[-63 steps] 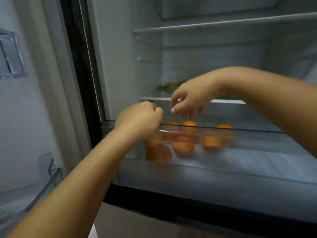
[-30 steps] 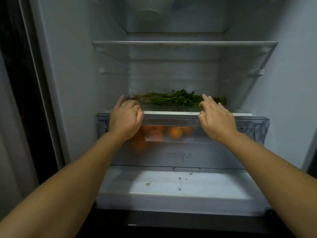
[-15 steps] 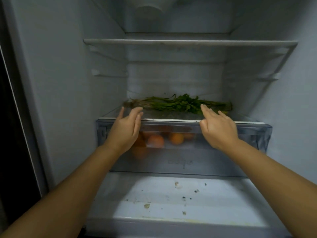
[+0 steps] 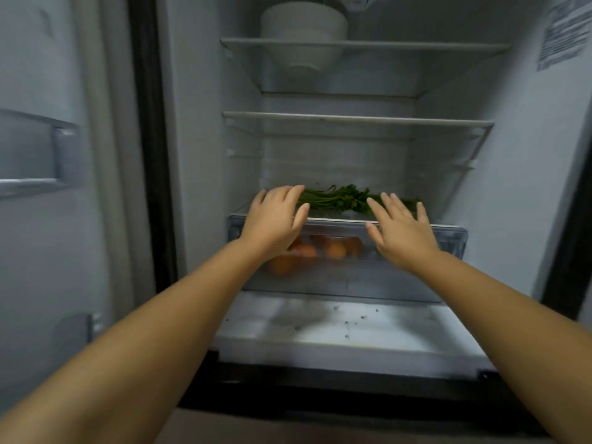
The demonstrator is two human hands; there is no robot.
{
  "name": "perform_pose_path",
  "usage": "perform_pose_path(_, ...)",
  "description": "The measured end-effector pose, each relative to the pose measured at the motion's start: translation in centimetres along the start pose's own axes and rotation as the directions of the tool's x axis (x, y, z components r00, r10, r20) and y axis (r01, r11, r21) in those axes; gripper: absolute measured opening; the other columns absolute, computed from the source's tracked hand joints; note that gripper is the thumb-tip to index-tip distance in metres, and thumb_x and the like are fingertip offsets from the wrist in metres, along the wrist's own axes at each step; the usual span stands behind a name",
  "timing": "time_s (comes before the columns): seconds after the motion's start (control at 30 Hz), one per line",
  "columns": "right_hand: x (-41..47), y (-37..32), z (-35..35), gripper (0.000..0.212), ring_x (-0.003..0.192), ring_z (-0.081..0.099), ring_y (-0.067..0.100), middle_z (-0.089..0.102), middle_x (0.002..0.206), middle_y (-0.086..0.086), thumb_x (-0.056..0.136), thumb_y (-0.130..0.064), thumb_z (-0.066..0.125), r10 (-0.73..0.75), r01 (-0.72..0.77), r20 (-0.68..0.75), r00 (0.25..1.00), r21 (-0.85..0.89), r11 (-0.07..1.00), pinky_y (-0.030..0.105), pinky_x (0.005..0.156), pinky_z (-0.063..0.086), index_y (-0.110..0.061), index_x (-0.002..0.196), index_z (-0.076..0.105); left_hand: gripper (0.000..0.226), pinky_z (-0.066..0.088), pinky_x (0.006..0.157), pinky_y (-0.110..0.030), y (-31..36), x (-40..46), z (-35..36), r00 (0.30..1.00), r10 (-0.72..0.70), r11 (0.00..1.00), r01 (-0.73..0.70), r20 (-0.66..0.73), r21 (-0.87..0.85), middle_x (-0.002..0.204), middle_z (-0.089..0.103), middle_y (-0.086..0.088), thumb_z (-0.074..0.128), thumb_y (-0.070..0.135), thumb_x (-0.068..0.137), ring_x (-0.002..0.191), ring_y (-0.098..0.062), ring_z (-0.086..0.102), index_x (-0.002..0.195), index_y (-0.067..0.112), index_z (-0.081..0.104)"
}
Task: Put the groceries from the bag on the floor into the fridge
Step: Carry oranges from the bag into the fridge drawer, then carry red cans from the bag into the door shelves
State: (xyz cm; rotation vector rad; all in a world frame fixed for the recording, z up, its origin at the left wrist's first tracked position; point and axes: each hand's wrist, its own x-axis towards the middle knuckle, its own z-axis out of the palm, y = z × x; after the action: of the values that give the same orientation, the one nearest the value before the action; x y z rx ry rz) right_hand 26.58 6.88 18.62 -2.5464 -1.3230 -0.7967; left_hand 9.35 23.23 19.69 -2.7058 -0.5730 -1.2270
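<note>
The fridge stands open in front of me. Its clear crisper drawer is pushed in and holds several oranges. A bunch of green herbs lies on the glass shelf right above the drawer. My left hand rests flat against the drawer's top front edge on the left, fingers spread, holding nothing. My right hand is flat against the same edge toward the right, fingers apart and empty. The grocery bag is not in view.
A stack of white bowls sits on the top shelf. The middle shelf holds nothing. The fridge door with its racks stands open at the left. The white ledge below the drawer carries a few crumbs.
The drawer slid from pulled-out to fully in under both hands. My fingers have since spread flat on its front edge. The view has pulled back and up, showing the upper shelves.
</note>
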Motion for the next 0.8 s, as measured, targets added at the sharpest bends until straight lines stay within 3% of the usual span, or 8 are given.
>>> perform_pose_path(0.13, -4.6, -2.0, -2.6, 0.053, 0.148, 0.005, 0.017, 0.011, 0.16, 0.002, 0.101, -0.041, 0.023, -0.004, 0.006, -0.032, 0.999, 0.065, 0.998, 0.049, 0.117, 0.004, -0.025, 0.151, 0.013, 0.042, 0.032, 0.104, -0.04, 1.9, -4.1, -3.3, 0.999, -0.016, 0.998, 0.014, -0.043, -0.055, 0.132, 0.055, -0.008, 0.039, 0.032, 0.099, 0.123, -0.029, 0.048, 0.136, 0.011, 0.045)
perform_pose_path(0.37, -11.9, -5.9, -4.5, 0.052, 0.147, 0.012, 0.017, 0.015, 0.159, 0.0, 0.102, -0.04, 0.025, -0.1, 0.097, 0.016, 0.995, 0.132, 0.986, 0.047, 0.117, 0.009, -0.025, 0.151, 0.016, 0.044, 0.031, 0.104, -0.036, 3.9, -13.5, -7.4, 0.989, -0.136, 0.988, 0.14, 0.065, -0.064, 0.136, 0.051, -0.005, 0.036, 0.033, 0.1, 0.125, -0.024, 0.045, 0.139, 0.014, 0.04)
perform_pose_path(0.5, -16.7, -9.9, -4.4, 0.053, 0.146, 0.013, 0.017, 0.015, 0.159, -0.001, 0.101, -0.041, 0.027, -0.183, 0.167, 0.061, 0.981, 0.212, 0.963, 0.046, 0.117, 0.01, -0.025, 0.151, 0.017, 0.044, 0.032, 0.103, -0.035, 4.8, -20.0, -10.1, 0.973, -0.211, 0.977, 0.21, 0.094, 0.019, 0.134, 0.052, -0.004, 0.036, 0.034, 0.099, 0.124, -0.023, 0.046, 0.138, 0.015, 0.041)
perform_pose_path(0.67, -24.8, -15.4, -3.9, 0.053, 0.146, 0.013, 0.017, 0.017, 0.159, 0.002, 0.101, -0.04, 0.029, -0.336, 0.292, 0.105, 0.936, 0.303, 0.907, 0.045, 0.118, 0.011, -0.024, 0.151, 0.018, 0.052, 0.033, 0.1, -0.036, 7.1, -30.2, -13.8, 0.928, -0.356, 0.933, 0.349, 0.105, 0.085, 0.129, 0.056, -0.006, 0.027, 0.042, 0.095, 0.121, -0.025, 0.049, 0.134, 0.013, 0.046)
perform_pose_path(0.8, -33.0, -19.1, -2.8, 0.054, 0.146, 0.013, 0.014, 0.016, 0.159, 0.0, 0.101, -0.04, 0.03, -0.433, 0.354, 0.171, 0.885, 0.357, 0.864, 0.044, 0.117, 0.011, -0.025, 0.151, 0.017, 0.066, 0.037, 0.097, -0.038, 9.0, -40.5, -16.5, 0.85, -0.481, 0.876, 0.459, 0.213, 0.146, 0.123, 0.058, -0.006, 0.015, 0.049, 0.086, 0.116, -0.027, 0.052, 0.131, 0.013, 0.048)
